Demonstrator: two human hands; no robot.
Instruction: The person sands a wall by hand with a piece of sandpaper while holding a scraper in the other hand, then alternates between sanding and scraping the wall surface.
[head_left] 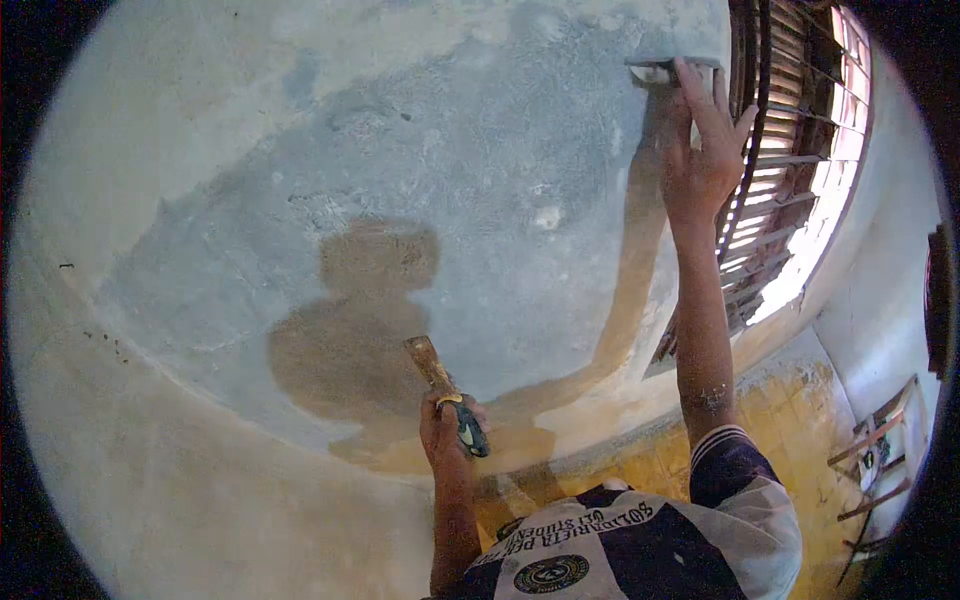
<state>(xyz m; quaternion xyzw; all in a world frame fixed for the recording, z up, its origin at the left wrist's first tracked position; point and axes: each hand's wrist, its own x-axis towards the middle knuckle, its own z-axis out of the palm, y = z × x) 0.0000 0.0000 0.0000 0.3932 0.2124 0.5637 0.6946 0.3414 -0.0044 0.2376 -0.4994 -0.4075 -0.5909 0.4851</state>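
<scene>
My left hand [450,425] is closed around the dark green and black handle of a putty knife [433,366], its worn, brownish blade pointing up in front of the wall. High on the right, my right hand [706,150] presses a wide flat scraper [655,73] against the wall beside the window, fingers stretched over its blade. How the thumb grips it is partly hidden. Between and above both hands spreads a large patch of grey plaster [480,180] on the cream wall [130,60]. Shadows of my head and arm fall across it.
A louvred window [790,170] with dark bars stands right beside my right hand. Below it the wall is yellow and peeling [780,430]. A wooden rack or chair-like frame [880,450] is at the far right. A dark object [938,300] hangs on the right wall.
</scene>
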